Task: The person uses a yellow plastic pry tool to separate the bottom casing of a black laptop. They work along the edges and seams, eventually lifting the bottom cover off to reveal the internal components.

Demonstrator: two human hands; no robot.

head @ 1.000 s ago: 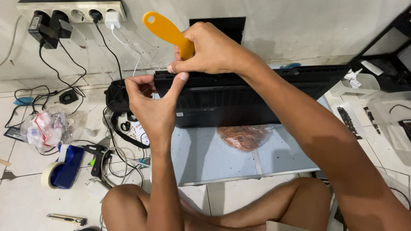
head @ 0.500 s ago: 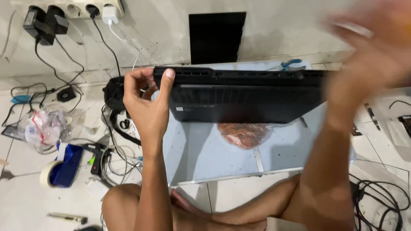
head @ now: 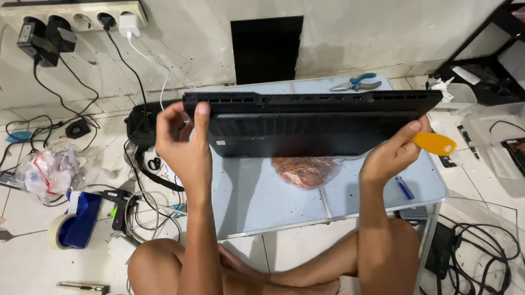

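Head view, itemised. Item one: black laptop (head: 309, 125), closed slab of matt plastic with a ribbed vent band along its underside, held up on edge above the small pale-blue folding table (head: 258, 195). Its long axis ran left to right across my view, the underside faced me, and the upper long edge pointed toward the wall.

Item two: my left hand (head: 182, 142), forearm raised steeply from my crossed legs, wrist bent, thumb upright against the laptop's left end and fingers curled around that end; the hand was closed on the casing.

Item three: my right hand (head: 392, 153), forearm likewise raised, fingers curled under the laptop's lower right corner and supporting it. The same hand pinched an orange plastic pry tool (head: 434, 143), flat and rounded with a small hole at its far end, which pointed out to the right.

Item four: crumpled clear bag of coppery wire (head: 306, 170), lying on the table directly beneath the laptop.

Item five: blue-handled pliers (head: 357, 83), at the table's far edge behind the laptop.

Item six: white power strip (head: 71, 14), fixed to the wall at upper left, with black and white plugs and trailing cables.
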